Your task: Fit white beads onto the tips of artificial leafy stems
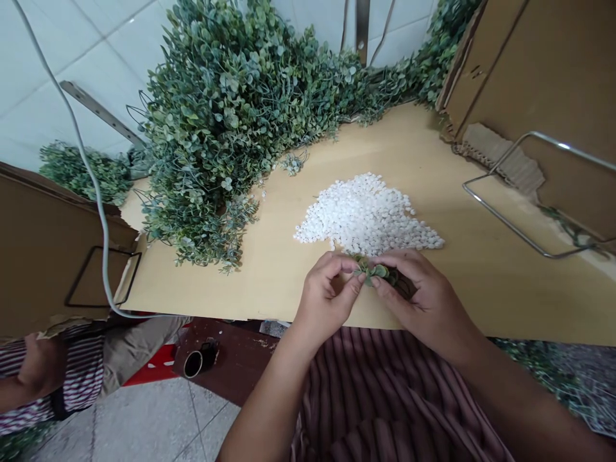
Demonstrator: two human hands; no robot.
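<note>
Close to the table's front edge, my left hand (332, 289) and my right hand (418, 289) meet over a small sprig of artificial leaves (375, 272). My left thumb and forefinger pinch its left end. The right fingers are closed around the rest of it, with part of the sprig hidden in the palm. Just beyond my fingertips spreads a heap of small white beads (366, 215). To the left rises a large pile of artificial green foliage (216, 122), and a loose leafy bit (292, 163) lies between the pile and the beads.
A cardboard box (543, 96) with a bent metal wire frame (524, 192) stands at the right. Another cardboard panel (52, 250) and a hanging grey cable (91, 160) are at the left. A seated person (72, 372) and a dark mug (193, 364) are below left.
</note>
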